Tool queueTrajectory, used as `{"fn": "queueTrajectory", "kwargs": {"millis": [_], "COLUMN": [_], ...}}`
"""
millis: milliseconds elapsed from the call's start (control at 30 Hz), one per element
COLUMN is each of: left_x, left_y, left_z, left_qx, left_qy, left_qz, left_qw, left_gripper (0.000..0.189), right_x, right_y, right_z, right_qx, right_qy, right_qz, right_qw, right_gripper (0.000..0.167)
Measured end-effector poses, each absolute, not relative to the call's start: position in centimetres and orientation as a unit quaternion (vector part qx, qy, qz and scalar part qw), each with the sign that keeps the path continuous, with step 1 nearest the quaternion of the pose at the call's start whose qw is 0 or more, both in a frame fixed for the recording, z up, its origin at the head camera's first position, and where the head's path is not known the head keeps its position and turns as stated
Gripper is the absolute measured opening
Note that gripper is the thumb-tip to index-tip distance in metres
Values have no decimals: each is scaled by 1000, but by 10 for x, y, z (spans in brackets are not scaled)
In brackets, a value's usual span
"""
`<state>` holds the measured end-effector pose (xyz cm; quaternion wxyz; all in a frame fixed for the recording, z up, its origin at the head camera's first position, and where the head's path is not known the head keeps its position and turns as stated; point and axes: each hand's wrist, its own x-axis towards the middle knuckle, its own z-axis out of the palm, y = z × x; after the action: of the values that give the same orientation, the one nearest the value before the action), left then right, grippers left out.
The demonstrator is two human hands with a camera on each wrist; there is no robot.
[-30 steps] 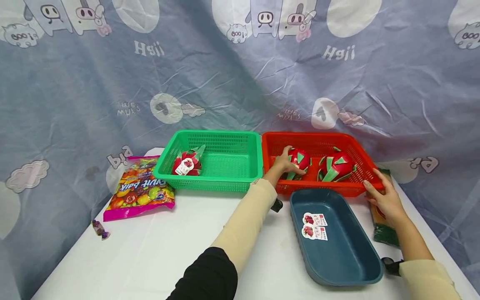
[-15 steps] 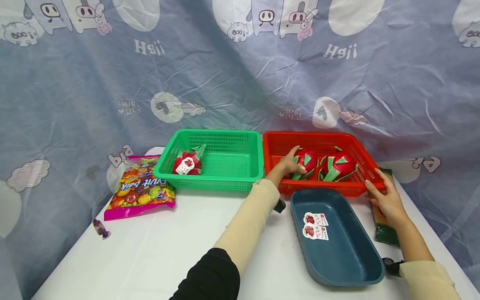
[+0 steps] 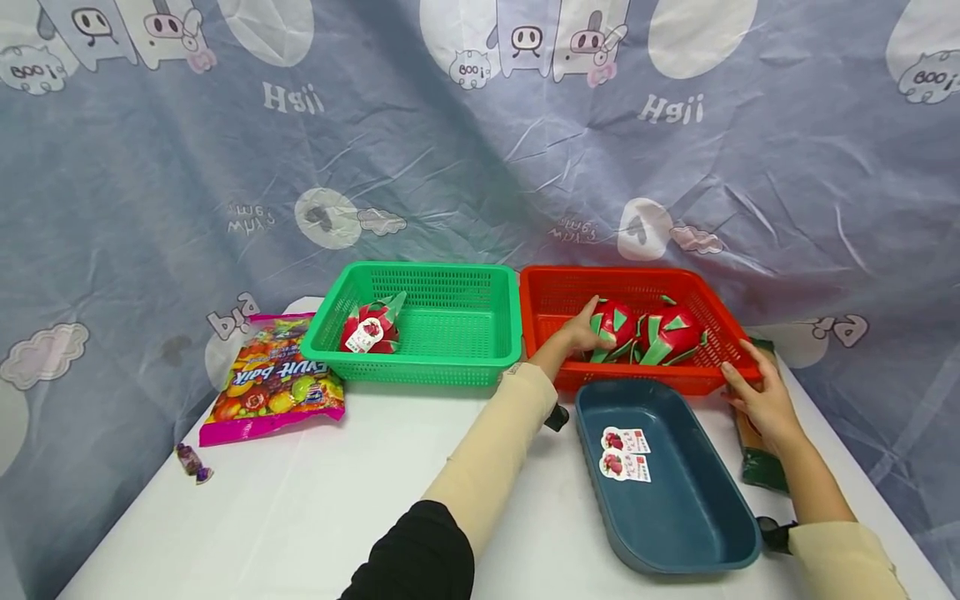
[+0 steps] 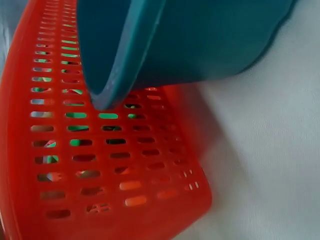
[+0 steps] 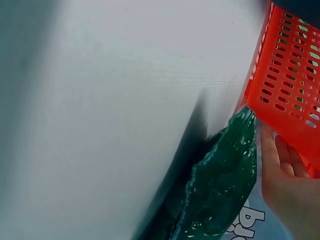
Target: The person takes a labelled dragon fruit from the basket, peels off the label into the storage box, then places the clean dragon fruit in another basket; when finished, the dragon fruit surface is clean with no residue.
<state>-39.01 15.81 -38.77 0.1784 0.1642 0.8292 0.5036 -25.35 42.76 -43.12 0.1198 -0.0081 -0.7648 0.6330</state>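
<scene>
Two dragon fruits, pink-red with green scales, lie side by side in the red basket [image 3: 540, 287]. My left hand [image 3: 577, 333] holds the left dragon fruit [image 3: 617, 325] from its left side, thumb in front and fingers behind; its far side is hidden. The right dragon fruit [image 3: 671, 333] lies close against it. My right hand [image 3: 765, 400] rests on the basket's front right corner, thumb at the front wall and fingers along the right side. In the right wrist view, the fingers [image 5: 270, 150] lie fairly straight against the basket wall.
A green basket [image 3: 416, 371] adjoins on the left, holding a dragon fruit with a sticker [image 3: 367, 332]. In front stands a blue-grey tub [image 3: 682, 492] with two stickers [image 3: 625, 454] inside. A fruit candy bag [image 3: 273, 379], a wrapped candy [image 3: 192, 462] and a green packet [image 5: 225, 180] lie around.
My left hand has moved slightly right, shifting the left dragon fruit up close to the right one. My right hand has stayed at the basket corner.
</scene>
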Motion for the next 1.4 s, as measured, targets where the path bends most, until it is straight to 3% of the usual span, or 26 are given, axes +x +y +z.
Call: {"fn": "queueTrajectory", "kwargs": {"millis": [133,400,567,700,833,933,1033,1200,1400], "left_x": [-392,-380,-356,-338,-323,-315,-310,-312,-325], "left_y": [146,100,24,-51,-121,-168,-206,-236,-239], "left_z": [-382,-342,-321,-321,-334,-348,-366,-398,-423], "left_qx": [193,194,229,227,149,70,24,-3,-10], "left_qy": [843,814,776,776,804,833,855,864,839], "left_qz": [477,546,588,582,537,485,453,468,525], "left_qw": [155,39,-2,-89,-206,-258,-249,-187,-144], "left_gripper": [88,66,56,56,61,71,82,91,92], "right_x": [-258,-257,-256,-257,-255,-254,-255,-257,-264], "right_y": [427,430,430,431,432,430,427,438,452], "right_z": [-431,-426,-431,-431,-429,-427,-426,-417,-380], "right_qx": [-4,-15,-48,-44,-23,-27,-32,-5,6], "right_qy": [-756,-764,-808,-810,-792,-809,-842,-873,-921], "right_qz": [645,635,575,574,601,579,533,485,381], "right_qw": [116,116,120,116,104,93,80,40,-78], "right_gripper": [65,66,64,64,65,65,64,66,76]}}
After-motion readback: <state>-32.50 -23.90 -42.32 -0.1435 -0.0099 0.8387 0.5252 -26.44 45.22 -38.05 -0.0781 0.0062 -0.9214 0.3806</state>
